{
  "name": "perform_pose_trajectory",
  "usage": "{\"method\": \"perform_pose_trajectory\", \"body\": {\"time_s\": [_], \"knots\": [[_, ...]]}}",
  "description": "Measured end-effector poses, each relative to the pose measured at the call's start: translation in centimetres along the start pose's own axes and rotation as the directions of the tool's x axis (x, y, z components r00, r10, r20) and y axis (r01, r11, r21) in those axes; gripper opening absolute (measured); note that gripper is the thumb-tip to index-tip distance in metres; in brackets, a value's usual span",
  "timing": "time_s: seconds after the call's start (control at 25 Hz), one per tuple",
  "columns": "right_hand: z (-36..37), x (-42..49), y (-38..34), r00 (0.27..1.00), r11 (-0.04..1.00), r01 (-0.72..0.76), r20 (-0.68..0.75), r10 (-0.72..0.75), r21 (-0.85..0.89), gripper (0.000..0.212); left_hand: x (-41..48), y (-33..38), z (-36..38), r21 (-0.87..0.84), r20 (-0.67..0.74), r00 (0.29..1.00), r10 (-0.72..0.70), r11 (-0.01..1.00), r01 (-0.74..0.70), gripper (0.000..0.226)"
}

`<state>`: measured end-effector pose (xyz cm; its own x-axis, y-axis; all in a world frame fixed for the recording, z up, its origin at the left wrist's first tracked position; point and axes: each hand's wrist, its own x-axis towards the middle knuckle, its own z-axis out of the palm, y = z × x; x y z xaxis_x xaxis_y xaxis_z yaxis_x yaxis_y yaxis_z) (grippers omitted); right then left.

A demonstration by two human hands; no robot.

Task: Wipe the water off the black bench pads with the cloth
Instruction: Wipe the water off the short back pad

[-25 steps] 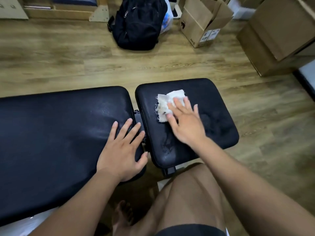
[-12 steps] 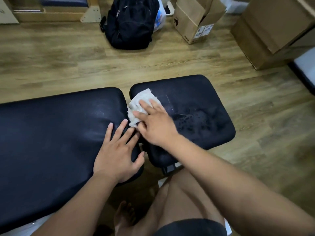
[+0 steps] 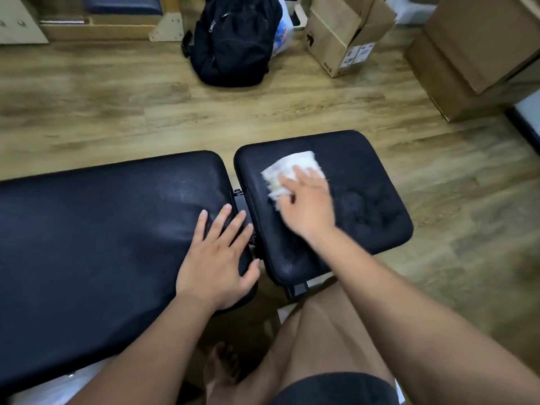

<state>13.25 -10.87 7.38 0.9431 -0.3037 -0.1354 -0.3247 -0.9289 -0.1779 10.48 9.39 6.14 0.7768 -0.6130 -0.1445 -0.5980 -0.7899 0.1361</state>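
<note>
As left hand lies flat at end of back pad, flat right hand presses cloth mid seat pad, moved rightward off gap edge.

Worktop: two black pads, gap between. Long pad on left; left hand flat at its near right corner. Short pad on right: white cloth pressed under right hand, water beads just beside. Wood floor carries black backpack, cardboard boxes.
</note>
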Motion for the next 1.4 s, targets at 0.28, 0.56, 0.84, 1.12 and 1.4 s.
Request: {"method": "perform_pose_trajectory", "body": {"time_s": [0.28,0.56,0.84,1.12,1.4], "knots": [[-2.3,-0.7,7.0,0.996,0.997,-0.077,-0.047,0.077,-0.007,0.050,0.0,-0.3,0.1,0.000,-0.003,1.000,0.007,1.000,-0.007,0.072],[-1.2,-0.8,3.4,0.983,0.983,-0.177,-0.061,0.174,-0.043,0.062,0.0,-0.2,0.0,-0.014,-0.006,1.000,0.014,1.000,-0.014,0.072],[0.3,-2.7,1.8,0.995,0.995,0.080,-0.070,-0.076,0.053,0.060,-0.2,-0.1,-0.1,-0.032,-0.006,1.000,0.002,0.999,-0.002,0.071],[-2.4,0.8,9.4,0.885,0.901,-0.423,-0.167,0.434,0.099,0.063,0.0,-0.3,0.0,-0.040,-0.026,0.999,0.019,0.999,-0.020,0.072],[2.3,-6.4,-1.7,0.975,0.977,0.209,-0.095,-0.203,0.051,0.056,0.0,0.0,0.0,-0.055,0.005,1.000,0.008,0.998,-0.007,0.069]]}}
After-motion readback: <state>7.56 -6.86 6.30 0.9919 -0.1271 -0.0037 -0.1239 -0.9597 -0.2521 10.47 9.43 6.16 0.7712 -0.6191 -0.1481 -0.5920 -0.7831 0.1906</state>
